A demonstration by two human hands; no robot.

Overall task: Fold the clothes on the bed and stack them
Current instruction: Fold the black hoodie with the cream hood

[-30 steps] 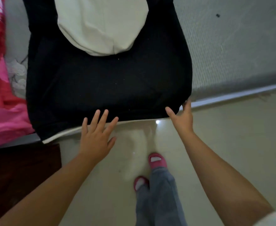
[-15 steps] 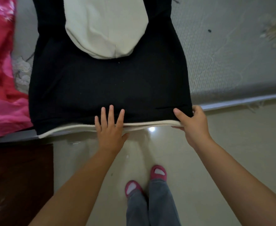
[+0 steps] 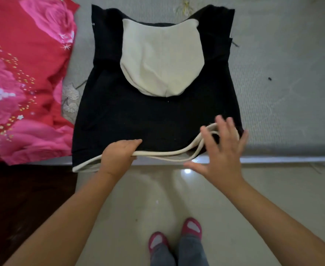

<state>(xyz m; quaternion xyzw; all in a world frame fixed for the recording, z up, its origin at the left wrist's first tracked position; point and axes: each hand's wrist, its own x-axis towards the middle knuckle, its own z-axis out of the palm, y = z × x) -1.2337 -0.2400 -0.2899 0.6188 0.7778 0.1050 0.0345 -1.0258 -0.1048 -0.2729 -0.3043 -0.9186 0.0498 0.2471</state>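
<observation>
A black hoodie (image 3: 157, 120) lies flat on the grey bed (image 3: 284, 96), back up, its cream hood (image 3: 161, 60) spread over the middle. Its cream-edged bottom hem (image 3: 169, 153) hangs at the bed's near edge. My left hand (image 3: 119, 156) is closed on that hem left of centre, fingers tucked under the fabric. My right hand (image 3: 221, 146) hovers over the hem's right corner with fingers spread and blurred, holding nothing; the hem there is lifted and curled.
A red and pink flowered cloth (image 3: 23, 83) lies bunched on the bed's left side. A dark wooden piece (image 3: 23, 208) stands at lower left. My feet in pink slippers (image 3: 175, 235) stand on the glossy beige floor (image 3: 273, 179).
My left hand went from flat on the hem to gripping it. My right hand let go of the right corner and opened, rising above it. The view shifted so more of the hoodie shows.
</observation>
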